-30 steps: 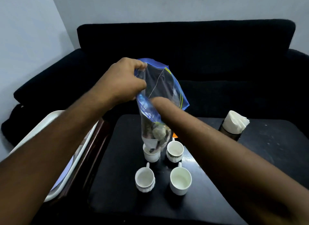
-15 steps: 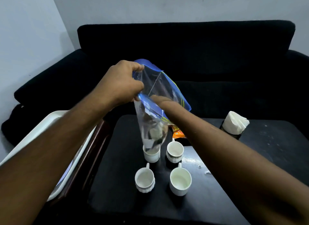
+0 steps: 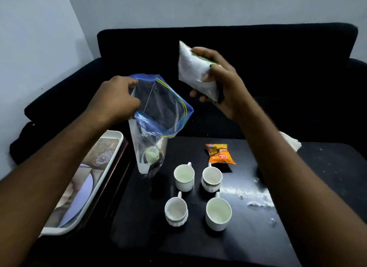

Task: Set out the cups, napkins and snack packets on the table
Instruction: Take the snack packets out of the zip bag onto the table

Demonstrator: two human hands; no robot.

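Note:
My left hand (image 3: 116, 98) grips the open rim of a clear zip bag (image 3: 158, 115) with a blue seal, hanging above the black table (image 3: 248, 237); a pale round item (image 3: 152, 155) lies at its bottom. My right hand (image 3: 220, 78) holds a silvery-white snack packet (image 3: 193, 71) up in the air, right of the bag. An orange snack packet (image 3: 219, 154) lies on the table behind several white cups (image 3: 184, 177), which stand in two rows. A stack of white napkins (image 3: 291, 142) shows partly behind my right forearm.
A white tray (image 3: 85, 187) with a printed picture rests on a wooden stand left of the table. A black sofa (image 3: 278, 54) runs behind the table. Wet spots (image 3: 256, 204) glisten on the table's right half.
My right hand has come out of the zip bag holding the silvery-white packet and risen up to the right. The bag has shifted left, uncovering the cups and the orange packet.

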